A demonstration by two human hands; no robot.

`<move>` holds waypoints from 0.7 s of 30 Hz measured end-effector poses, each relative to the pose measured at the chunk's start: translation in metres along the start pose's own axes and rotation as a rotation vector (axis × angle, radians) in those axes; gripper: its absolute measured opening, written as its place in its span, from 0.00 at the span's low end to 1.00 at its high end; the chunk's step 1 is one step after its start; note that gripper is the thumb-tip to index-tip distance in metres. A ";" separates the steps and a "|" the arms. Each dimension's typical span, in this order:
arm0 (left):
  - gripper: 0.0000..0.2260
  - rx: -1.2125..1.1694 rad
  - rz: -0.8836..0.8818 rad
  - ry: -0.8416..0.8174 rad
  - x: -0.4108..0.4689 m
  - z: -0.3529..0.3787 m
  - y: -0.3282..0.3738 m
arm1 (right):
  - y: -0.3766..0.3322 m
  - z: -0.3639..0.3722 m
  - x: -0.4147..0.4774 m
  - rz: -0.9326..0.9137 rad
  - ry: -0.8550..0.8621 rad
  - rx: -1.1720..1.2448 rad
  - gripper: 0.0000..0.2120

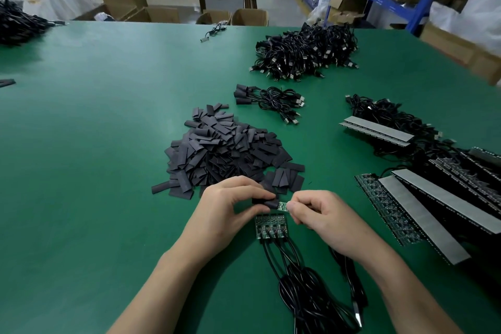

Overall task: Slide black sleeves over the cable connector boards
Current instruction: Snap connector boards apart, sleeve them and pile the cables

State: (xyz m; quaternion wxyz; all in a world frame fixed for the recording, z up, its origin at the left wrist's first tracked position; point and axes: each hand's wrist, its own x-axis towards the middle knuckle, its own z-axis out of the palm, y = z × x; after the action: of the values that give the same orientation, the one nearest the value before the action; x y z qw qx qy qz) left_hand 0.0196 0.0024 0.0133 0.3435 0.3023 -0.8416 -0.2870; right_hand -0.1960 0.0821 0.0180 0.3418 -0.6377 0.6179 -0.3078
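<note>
The left hand point(233, 206) pinches a black sleeve point(264, 202) against the small green board point(282, 205) pinched by the right hand point(322, 217).

Your left hand point(230, 206) and right hand point(322, 214) are both bare, skin showing from fingertips to wrists. Your left forearm point(162, 279) and right forearm point(393, 279) are bare too, uncovered all the way to the lower edge of the view. Both arms look slim and smooth. Your fingers are slender, and the right thumbnail point(289, 205) is short, pale and plain.
</note>
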 end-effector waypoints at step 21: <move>0.09 0.023 -0.019 0.099 -0.001 0.005 0.000 | 0.001 -0.007 0.000 0.036 0.024 0.108 0.12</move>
State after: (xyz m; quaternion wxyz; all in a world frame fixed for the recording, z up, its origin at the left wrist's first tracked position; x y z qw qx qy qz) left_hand 0.0168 0.0048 0.0101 0.3787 0.3281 -0.8237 -0.2654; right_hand -0.2027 0.0817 0.0210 0.3735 -0.6035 0.6158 -0.3421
